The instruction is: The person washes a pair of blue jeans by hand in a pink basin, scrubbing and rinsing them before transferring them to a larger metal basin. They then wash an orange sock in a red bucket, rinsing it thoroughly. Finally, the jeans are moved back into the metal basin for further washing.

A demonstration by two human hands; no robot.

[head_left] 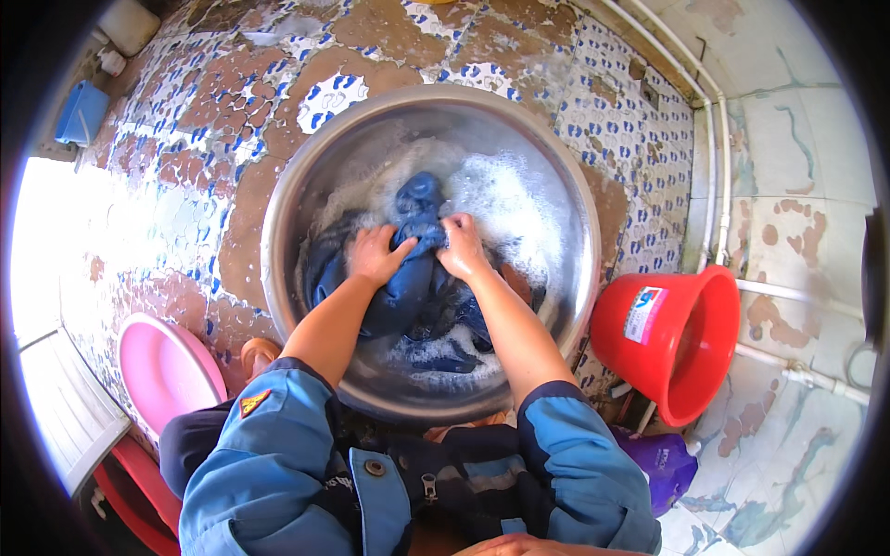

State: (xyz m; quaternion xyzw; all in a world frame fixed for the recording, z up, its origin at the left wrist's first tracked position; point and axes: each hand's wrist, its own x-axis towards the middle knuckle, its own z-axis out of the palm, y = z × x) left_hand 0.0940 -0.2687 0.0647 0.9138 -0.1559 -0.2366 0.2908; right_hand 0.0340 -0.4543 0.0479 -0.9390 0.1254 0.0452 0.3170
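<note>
Wet dark-blue cloth (393,306), apparently a garment, is bunched up in a large round metal basin (580,187). My left hand (375,256) grips it from the left, with the thumb lying across the fabric. From the other side my right hand (461,247) pinches a fold between thumb and fingers. A twisted end of the cloth sticks up just beyond both hands. White suds (511,191) float on the water, thickest at the right. More dark fabric (445,363) lies partly under the water near me, and a brown patch shows by my right wrist.
A red plastic bucket (619,326) lies tilted at the basin's right, near white wall pipes (723,174). Below it is a purple container (657,462). A pink basin (163,368) leans at the left. The floor tiles (334,97) look wet and worn. A blue container (82,113) stands far left.
</note>
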